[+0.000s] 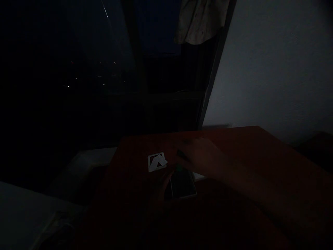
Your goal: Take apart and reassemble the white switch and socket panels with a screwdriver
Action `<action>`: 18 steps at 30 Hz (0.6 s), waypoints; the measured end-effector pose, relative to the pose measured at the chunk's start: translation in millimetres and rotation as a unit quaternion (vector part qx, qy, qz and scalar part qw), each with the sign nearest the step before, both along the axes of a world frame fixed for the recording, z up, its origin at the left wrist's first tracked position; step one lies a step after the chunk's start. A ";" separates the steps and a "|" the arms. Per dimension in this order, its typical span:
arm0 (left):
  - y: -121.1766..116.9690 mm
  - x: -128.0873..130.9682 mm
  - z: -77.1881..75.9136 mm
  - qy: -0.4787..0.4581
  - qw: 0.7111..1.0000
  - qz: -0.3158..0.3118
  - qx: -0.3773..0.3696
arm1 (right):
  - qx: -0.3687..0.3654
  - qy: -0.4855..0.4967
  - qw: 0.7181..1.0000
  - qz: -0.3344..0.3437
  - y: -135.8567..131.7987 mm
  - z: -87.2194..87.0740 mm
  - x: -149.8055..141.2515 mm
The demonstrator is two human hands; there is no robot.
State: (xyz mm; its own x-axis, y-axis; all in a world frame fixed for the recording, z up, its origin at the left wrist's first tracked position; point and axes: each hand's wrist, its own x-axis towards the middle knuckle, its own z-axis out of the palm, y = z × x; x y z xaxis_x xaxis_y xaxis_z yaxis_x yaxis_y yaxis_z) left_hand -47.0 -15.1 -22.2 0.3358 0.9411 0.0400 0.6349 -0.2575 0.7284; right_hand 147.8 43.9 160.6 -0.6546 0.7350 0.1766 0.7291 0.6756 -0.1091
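Lower centre: left hand (164, 185) beside dark panel (183, 184), right hand (201, 154) near its top edge; fingers' grip unclear; table (236, 139) spreads right.

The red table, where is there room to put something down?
The red table looks bare at its far right, between the right hand and pale wall. It's crowded around the dark rectangle, with the left hand at its left and the white frame beyond. Nearer, it's too dark to tell.
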 end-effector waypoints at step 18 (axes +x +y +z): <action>1.3 0.8 -0.7 -0.003 1.000 0.005 0.000 | -0.078 0.026 0.997 0.013 -4.8 4.8 5.3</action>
State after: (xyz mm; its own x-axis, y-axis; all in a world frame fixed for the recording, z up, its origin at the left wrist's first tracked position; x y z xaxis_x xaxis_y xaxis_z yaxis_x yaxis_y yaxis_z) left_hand -46.1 -13.8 -22.9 0.3267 0.9442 0.0426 0.6328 -0.2520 0.7322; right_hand 153.1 39.1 165.5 -0.6661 0.7398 0.0949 0.7030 0.6652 -0.2516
